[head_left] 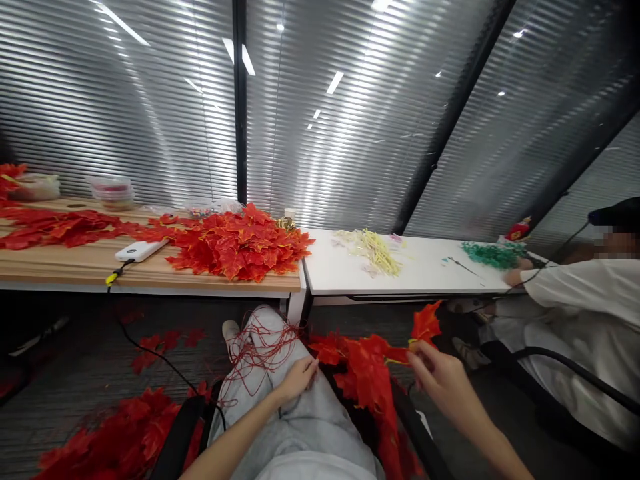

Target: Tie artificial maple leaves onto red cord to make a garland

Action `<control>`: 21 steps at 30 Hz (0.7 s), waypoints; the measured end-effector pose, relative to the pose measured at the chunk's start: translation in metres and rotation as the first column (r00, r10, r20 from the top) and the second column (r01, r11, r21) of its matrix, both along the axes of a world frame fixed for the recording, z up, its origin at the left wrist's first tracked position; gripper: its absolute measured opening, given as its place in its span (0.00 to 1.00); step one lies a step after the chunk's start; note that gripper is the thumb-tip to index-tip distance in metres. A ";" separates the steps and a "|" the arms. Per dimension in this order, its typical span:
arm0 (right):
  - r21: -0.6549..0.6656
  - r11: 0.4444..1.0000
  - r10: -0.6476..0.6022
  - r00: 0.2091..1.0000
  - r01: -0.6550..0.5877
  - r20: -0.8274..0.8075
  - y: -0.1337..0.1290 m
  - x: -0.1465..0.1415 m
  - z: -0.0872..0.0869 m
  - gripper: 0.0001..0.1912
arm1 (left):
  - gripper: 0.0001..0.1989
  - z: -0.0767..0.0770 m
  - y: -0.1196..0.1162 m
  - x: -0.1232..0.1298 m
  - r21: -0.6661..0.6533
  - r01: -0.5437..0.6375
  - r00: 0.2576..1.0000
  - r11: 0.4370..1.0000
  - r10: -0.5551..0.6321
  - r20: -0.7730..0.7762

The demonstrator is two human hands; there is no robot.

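My right hand (434, 368) is raised over the right side of my lap, thumb and fingers pinching an artificial maple leaf (426, 323) near its yellow stem. From there a run of red maple leaves (369, 373) hangs across my right thigh and down beside the chair. My left hand (299, 377) rests on my thigh with its fingers pinched together, apparently on red string (265, 343); the thin strand at the fingertips is hard to make out. Loose loops of that string lie tangled over my left leg.
A big heap of red leaves (240, 243) and a white power bank (141, 251) lie on the wooden table (260, 283). The white table (345, 277) bears yellow strips (377, 252) and green material (493, 255). More leaves (117, 437) cover the floor. A co-worker (580, 287) sits at right.
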State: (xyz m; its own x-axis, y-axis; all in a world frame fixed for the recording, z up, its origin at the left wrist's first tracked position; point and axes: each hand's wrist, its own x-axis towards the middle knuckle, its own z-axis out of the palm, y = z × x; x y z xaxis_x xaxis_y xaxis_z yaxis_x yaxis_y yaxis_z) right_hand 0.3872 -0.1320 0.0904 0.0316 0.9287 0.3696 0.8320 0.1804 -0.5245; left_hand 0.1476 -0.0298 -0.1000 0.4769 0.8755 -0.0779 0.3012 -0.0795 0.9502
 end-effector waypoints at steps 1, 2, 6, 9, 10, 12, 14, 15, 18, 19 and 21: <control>0.036 0.999 -0.020 0.999 0.021 -0.027 -0.002 0.004 0.008 0.15 | 0.22 -0.001 0.001 0.001 -0.021 -0.004 1.000 1.000 0.005 0.017; 0.065 0.997 -0.042 0.997 0.046 -0.061 -0.003 0.009 0.016 0.15 | 0.22 -0.002 0.002 0.002 -0.038 -0.009 0.999 0.999 0.011 0.034; 0.083 0.992 -0.078 0.972 0.098 -0.221 0.001 0.024 0.038 0.16 | 0.24 -0.005 0.007 0.008 -0.105 -0.042 0.995 0.994 0.052 0.088; -0.087 0.994 0.032 0.961 -0.058 -0.275 0.008 0.036 0.035 0.17 | 0.25 -0.003 0.009 0.009 -0.144 -0.064 0.990 0.988 0.081 0.114; -0.154 0.981 0.069 0.953 -0.119 -0.295 0.010 0.039 0.032 0.17 | 0.25 0.000 0.009 0.009 -0.152 -0.066 0.989 0.986 0.084 0.120; -0.220 0.961 0.084 0.937 -0.166 -0.338 0.009 0.045 0.027 0.17 | 0.24 0.006 0.008 0.008 -0.159 -0.055 0.988 0.986 0.076 0.133; -0.152 0.985 0.021 0.926 -0.085 -0.377 0.005 0.048 0.028 0.18 | 0.22 0.017 0.008 0.008 -0.150 -0.024 0.988 0.988 0.047 0.146; -0.072 0.997 -0.026 0.915 -0.004 -0.403 0.003 0.047 0.032 0.18 | 0.21 0.024 0.009 0.010 -0.139 -0.004 0.988 0.990 0.026 0.153; 0.298 0.893 -0.130 0.826 0.338 -0.548 -0.003 0.034 0.055 0.16 | 0.20 0.053 0.014 0.018 -0.087 0.062 0.982 0.994 -0.045 0.183; 0.436 0.777 -0.115 0.782 0.455 -0.613 -0.003 0.027 0.065 0.15 | 0.20 0.066 0.016 0.021 -0.069 0.083 0.978 0.994 -0.068 0.195; 0.612 0.572 0.002 0.745 0.546 -0.667 0.005 0.011 0.083 0.11 | 0.19 0.096 0.018 0.029 -0.027 0.110 0.970 0.994 -0.101 0.220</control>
